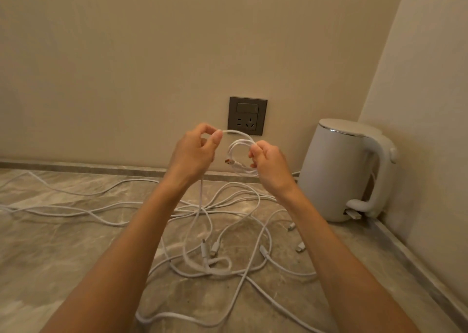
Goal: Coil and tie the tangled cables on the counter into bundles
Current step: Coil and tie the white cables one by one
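Tangled cables [215, 272], all white, lie in overlapping loops across the marbled worktop [63, 244], running from its far left edge to the near edge. Several loose connectors [215, 248] lie among them.

One cable is raised above the tangle, in front of the wall socket [247, 116]. Part of it is wound into a small coil [238, 144] of several turns. The right hand [268, 165] has its grip clamped on the right side of the coil, with the fingers curled around the gathered turns. An orange-tipped connector [229, 161] projects from the coil's lower left.

The left hand [195, 152] is level with the coil and just beside it. Its grip is closed as a pinch, with thumb and forefinger together on the free strand [235, 132] that arches over to the coil. Below this hand the same cable hangs straight down to the tangle on the worktop.

A white kettle [339, 170] stands in the right rear corner against the wall [152, 54], well apart from both hands.
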A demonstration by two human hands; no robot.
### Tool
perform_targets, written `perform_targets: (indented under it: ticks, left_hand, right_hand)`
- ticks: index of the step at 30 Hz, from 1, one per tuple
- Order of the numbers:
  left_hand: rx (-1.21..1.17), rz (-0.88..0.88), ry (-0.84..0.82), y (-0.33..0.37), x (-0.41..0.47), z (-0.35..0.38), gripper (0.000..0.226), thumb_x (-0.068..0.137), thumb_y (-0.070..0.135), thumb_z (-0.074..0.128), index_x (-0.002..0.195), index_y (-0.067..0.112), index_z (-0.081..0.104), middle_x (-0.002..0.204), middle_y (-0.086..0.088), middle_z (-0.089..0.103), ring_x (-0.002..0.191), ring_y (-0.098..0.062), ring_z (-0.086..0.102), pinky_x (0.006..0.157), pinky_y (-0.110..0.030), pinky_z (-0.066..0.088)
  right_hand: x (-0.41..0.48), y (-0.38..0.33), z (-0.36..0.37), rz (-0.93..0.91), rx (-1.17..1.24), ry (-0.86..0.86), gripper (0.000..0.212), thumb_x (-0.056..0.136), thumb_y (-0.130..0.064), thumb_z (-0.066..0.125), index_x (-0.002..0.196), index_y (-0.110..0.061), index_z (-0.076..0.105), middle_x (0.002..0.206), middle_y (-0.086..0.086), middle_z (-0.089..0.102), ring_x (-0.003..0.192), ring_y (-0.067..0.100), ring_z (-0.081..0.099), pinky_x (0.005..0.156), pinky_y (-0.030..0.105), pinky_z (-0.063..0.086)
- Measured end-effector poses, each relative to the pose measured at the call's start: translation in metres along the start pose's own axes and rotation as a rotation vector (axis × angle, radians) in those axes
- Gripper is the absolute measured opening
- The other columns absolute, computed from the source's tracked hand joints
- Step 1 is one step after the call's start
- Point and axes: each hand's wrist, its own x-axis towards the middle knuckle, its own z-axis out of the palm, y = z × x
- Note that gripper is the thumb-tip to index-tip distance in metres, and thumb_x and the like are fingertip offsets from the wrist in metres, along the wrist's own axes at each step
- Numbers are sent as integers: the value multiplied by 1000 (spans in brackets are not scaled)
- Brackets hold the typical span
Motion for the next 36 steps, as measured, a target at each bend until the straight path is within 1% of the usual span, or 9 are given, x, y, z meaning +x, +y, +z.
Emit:
perform_targets:
  ticks: [3,5,9,12,16,19,26,30,36]
  left_hand:
    - [-119,-17,-33,11,-2,1,23,96,28,44,101,10,57,56,1,45,44,-8,40,43,-22,37]
    - [-34,12,-18,14,-3,5,25,97,26,42,96,7,58,56,5,41,44,-5,35,44,-18,30]
    - [112,18,-33,23,-5,7,20,94,26,49,93,11,61,63,6,49,54,-5,42,52,-21,34]
    - [51,-32,-147,32,-9,7,26,95,25,47,83,8,63,54,3,45,45,-7,36,45,-22,28]
    - [-294,-183,-308,36,-16,13,29,96,21,46,76,7,60,40,4,36,33,-7,24,36,-19,19]
    - [-210,-245,-322,33,-18,22,29,96,22,47,82,3,63,39,4,39,30,-7,26,34,-17,22]
    - [117,-371,-349,20,-14,24,38,98,31,42,81,3,61,46,-2,49,33,-10,34,37,-18,28]
    - [-4,-393,-346,16,-15,32,27,100,21,37,80,10,52,44,-3,49,29,-9,28,35,-14,22]
    - [-271,-502,-291,18,-16,33,20,101,15,35,97,4,50,55,-4,32,40,-9,22,36,-15,17]
  right_hand:
    - [-3,-1,1,-65,-157,-32,33,102,-17,35,70,-18,46,65,-4,46,62,13,42,57,25,34]
    - [-5,-3,2,-105,-240,-44,28,102,-17,35,77,-13,48,64,-5,45,59,9,40,50,16,30]
    - [-6,-3,-1,-175,-348,-36,25,102,-13,34,82,-10,48,76,6,51,68,20,44,55,30,26]
    - [-5,-1,-1,-195,-354,-8,25,102,-14,34,85,-8,52,79,6,51,71,20,45,57,30,28]
    - [1,-3,-10,-118,-141,84,31,99,-9,41,71,-12,54,64,-5,48,59,8,42,53,21,31]
    - [2,-3,-20,-17,70,85,38,97,-6,43,62,-19,52,60,-3,46,57,9,39,56,25,33]
    - [1,-7,-16,149,268,-36,36,98,-4,42,65,-11,56,53,0,44,52,11,41,55,20,38]
    - [3,-5,-19,271,448,-112,35,100,-5,39,70,-6,57,40,-8,44,47,9,40,57,21,40]
    - [4,1,-22,376,785,-272,30,101,-2,33,81,1,55,44,-3,45,41,5,42,60,23,45]
